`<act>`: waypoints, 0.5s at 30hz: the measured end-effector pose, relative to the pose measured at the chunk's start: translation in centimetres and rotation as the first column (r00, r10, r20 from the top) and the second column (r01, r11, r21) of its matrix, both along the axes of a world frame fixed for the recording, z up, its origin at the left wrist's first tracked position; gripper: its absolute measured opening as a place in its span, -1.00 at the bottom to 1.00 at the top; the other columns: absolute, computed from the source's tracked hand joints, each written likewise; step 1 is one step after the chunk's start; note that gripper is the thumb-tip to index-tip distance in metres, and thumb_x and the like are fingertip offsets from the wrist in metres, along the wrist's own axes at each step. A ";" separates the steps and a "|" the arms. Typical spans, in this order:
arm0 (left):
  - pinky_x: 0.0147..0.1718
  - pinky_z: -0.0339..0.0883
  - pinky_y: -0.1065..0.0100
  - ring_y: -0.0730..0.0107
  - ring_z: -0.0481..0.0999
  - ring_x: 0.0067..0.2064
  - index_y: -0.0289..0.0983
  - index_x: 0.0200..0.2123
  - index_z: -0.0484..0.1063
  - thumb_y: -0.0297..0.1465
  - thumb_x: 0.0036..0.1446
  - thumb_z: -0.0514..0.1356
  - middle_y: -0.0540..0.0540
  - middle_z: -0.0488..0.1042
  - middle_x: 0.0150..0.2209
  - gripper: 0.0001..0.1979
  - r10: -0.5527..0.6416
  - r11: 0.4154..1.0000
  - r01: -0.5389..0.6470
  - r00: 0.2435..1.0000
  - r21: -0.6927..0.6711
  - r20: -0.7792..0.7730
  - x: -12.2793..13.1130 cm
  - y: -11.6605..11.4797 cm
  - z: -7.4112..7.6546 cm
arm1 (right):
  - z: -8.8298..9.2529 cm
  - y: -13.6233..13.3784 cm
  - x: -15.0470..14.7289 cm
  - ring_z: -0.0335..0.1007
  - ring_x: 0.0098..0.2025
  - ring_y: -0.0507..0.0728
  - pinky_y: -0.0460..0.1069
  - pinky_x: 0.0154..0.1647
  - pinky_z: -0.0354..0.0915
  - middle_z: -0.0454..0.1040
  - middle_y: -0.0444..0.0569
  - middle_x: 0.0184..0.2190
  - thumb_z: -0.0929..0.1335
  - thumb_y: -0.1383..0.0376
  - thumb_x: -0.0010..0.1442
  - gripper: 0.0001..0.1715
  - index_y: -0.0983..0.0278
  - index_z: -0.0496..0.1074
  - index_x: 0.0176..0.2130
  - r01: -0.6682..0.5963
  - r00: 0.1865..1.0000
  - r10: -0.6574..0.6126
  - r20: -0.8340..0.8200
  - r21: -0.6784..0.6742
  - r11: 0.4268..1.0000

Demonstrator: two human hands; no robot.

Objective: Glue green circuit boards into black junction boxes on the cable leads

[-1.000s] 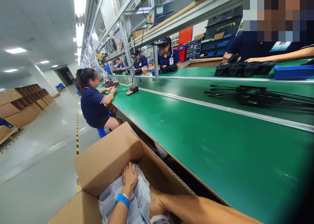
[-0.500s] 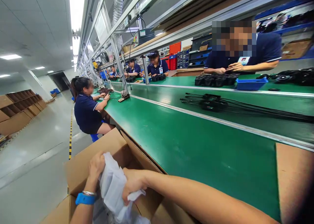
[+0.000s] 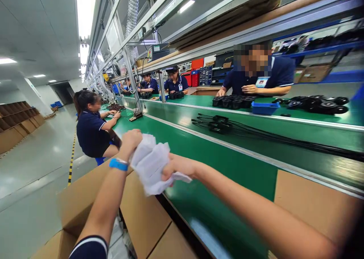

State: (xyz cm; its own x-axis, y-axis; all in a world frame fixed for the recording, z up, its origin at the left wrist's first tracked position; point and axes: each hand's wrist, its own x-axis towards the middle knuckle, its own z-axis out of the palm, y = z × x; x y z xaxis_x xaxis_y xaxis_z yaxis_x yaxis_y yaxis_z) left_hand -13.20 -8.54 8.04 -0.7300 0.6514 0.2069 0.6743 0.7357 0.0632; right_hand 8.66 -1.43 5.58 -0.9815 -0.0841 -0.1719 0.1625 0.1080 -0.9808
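Between my two hands is a bundle of white wrapped packets (image 3: 150, 166), held up over the inner edge of the open cardboard box (image 3: 143, 206). My left hand (image 3: 131, 141) grips its far left end, with a blue band on that wrist. On the right side, the fingers of my right hand (image 3: 176, 167) are closed round the bundle, and a loose flap of wrapping sticks out below them. What the wrapping contains is hidden. More white packets (image 3: 118, 238) lie down inside the box, partly covered by my left arm.
The green workbench (image 3: 222, 183) runs along the box's right side. A cardboard sheet (image 3: 307, 202) lies on it at right. Black cables (image 3: 222, 123) stretch along the conveyor strip. A blue tray (image 3: 265, 108) and black parts stand across it. Co-workers sit at left and opposite.
Both hands have lifted the white bundle up out of the box, toward the bench edge. The camera view has shifted, and the person opposite has moved an arm toward the black parts.
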 end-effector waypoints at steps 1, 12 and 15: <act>-0.13 0.41 0.11 0.23 0.46 -0.08 -0.31 0.00 0.34 -0.29 0.25 0.14 -0.16 0.40 -0.03 -0.69 -0.040 0.999 0.040 0.999 -0.003 0.007 1.2 2.8 -0.6 | -0.5 2.0 1.5 0.34 -0.47 0.01 -0.11 -0.54 0.33 0.42 -0.13 -0.41 0.34 0.28 -0.25 -0.50 0.31 0.35 -0.21 0.053 0.998 -0.054 0.015 0.045 0.998; 0.07 0.21 0.00 0.11 0.31 0.11 -0.26 0.13 0.25 -0.24 0.22 0.16 -0.20 0.27 0.14 -0.56 -0.528 0.837 0.513 0.849 0.191 0.034 11.4 11.5 -8.0 | -3.9 14.8 15.3 0.22 0.08 0.35 0.12 0.02 0.20 0.30 0.22 0.06 0.43 0.25 -0.17 -0.19 0.35 0.28 0.10 0.408 0.827 -0.557 -0.076 0.763 0.502; 0.13 0.12 0.13 0.12 0.29 0.13 -0.14 0.05 0.37 -0.21 0.04 0.30 -0.12 0.33 0.11 -0.52 -0.729 0.675 0.696 0.680 0.244 0.079 14.2 10.0 -9.7 | -3.6 14.2 15.6 0.26 0.02 0.27 0.07 0.01 0.16 0.42 0.09 -0.09 0.38 0.26 -0.03 -0.61 0.28 0.43 -0.14 0.385 0.852 -0.500 -0.153 0.830 0.403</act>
State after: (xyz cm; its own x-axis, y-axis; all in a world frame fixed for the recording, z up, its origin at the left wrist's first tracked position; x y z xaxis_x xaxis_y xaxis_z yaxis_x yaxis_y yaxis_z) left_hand 1.05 1.48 -1.70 -0.0909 0.9491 0.3016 0.9558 -0.0019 0.2939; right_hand 24.24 12.75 2.00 -0.8084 0.5885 -0.0115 0.5266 0.7143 -0.4610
